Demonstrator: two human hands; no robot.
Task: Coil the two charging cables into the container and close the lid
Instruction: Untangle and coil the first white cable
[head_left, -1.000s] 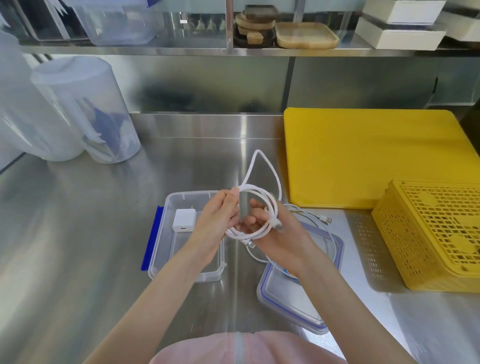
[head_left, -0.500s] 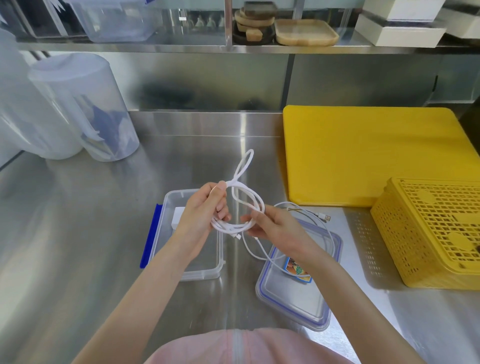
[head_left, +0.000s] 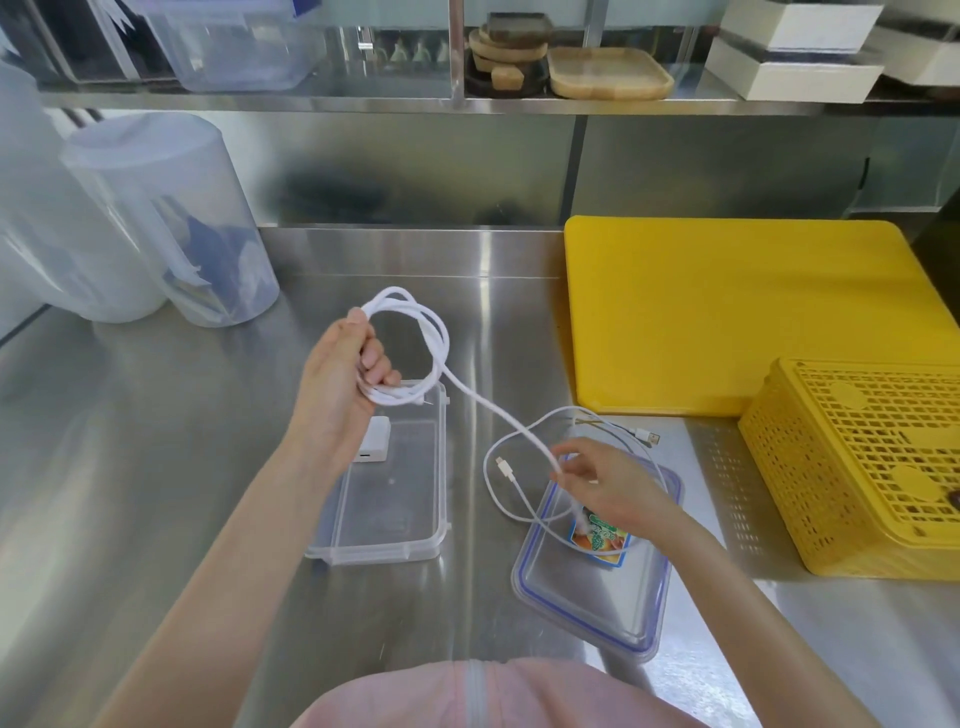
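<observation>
Holding only a white charger (head_left: 375, 439), the open container (head_left: 415, 540) sits below cable-gripping (head_left: 470, 395) fingers (head_left: 375, 364).

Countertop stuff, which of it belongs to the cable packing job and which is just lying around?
Job: white cable coiled in left hand and pinched by right hand; second cable; clear container; lid.
Lying about: yellow cutting board; yellow basket; plastic jugs.
</observation>
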